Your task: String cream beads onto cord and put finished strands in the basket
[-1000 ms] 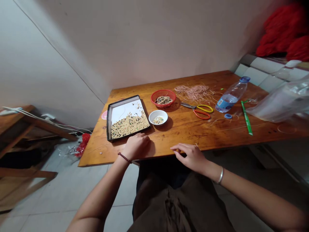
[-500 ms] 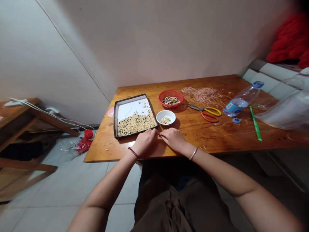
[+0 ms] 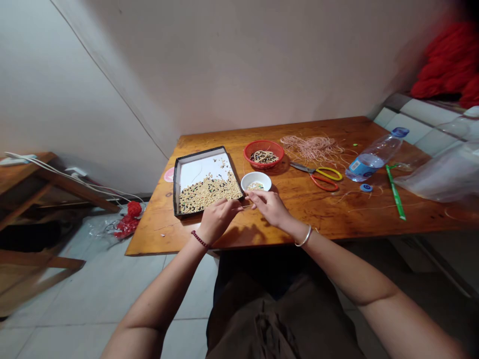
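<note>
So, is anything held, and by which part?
A thin strand, apparently pinched by the left hand and right hand; which part is too small to tell.

Behind the wooden tabletop (image 3: 318,222) there is a plain, pale wall (image 3: 232,65), which looks brighter at its left side. A thin dark line (image 3: 101,71) runs down there on a slant. The floor (image 3: 179,304) has large light grey tiles, with darker shade under the tabletop. At the left edge stands another wooden table (image 3: 42,164), partly cut off. At the right, a white-tiled ledge (image 3: 421,117) meets the wall.
</note>
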Motion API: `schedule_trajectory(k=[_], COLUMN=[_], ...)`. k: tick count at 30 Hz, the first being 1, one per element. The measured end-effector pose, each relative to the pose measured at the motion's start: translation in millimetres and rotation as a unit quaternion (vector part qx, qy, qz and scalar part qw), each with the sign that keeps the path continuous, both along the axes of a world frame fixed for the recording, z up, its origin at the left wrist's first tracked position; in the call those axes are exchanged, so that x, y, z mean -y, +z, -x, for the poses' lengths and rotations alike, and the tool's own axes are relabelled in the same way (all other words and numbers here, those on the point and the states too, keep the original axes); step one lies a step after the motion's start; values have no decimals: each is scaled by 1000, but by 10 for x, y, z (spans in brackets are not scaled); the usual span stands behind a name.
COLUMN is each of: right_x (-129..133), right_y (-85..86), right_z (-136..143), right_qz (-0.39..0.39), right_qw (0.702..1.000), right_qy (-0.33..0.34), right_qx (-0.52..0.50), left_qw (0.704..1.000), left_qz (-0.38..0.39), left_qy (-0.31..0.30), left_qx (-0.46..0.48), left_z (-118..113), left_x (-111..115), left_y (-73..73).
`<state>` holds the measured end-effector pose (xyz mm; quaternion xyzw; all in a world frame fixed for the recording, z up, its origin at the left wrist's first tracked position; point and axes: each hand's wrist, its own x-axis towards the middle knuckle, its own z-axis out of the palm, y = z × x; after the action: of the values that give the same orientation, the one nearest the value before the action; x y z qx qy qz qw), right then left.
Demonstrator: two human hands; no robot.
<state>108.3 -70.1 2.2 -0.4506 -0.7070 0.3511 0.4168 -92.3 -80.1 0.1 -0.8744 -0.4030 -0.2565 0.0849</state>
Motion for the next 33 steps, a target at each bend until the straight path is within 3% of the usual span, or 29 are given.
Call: schedule_trajectory(k=[3, 9, 15, 19, 25, 29, 33], right_x=[49, 122, 115, 137, 173, 186, 129], right_y=[-66, -88, -86, -32, 32, -60, -202], right_z=[22, 1, -162, -522, -1297, -1791, -2217], right_qz=[56, -9, -32, -65, -116, -133, -122], right_qw=[998, 988, 989, 977, 957, 930, 910], right_qy=[37, -4, 39, 11, -116, -195, -248], right_qx=[16, 153, 137, 204, 239, 281, 310], left_qw=[1000, 999, 997, 995, 984, 982, 983], left_qz=[13, 23, 15, -4, -59, -75, -69], left_qy=[9, 4, 6, 29, 66, 80, 82], left_qx=[-6, -33, -82, -97, -154, -153, -149], left_z=[-32, -68, -101, 34, 356, 462, 414], left_x=[8, 9, 38, 17, 6, 32, 63], left_y=[-23, -32, 49, 145, 329, 374, 309])
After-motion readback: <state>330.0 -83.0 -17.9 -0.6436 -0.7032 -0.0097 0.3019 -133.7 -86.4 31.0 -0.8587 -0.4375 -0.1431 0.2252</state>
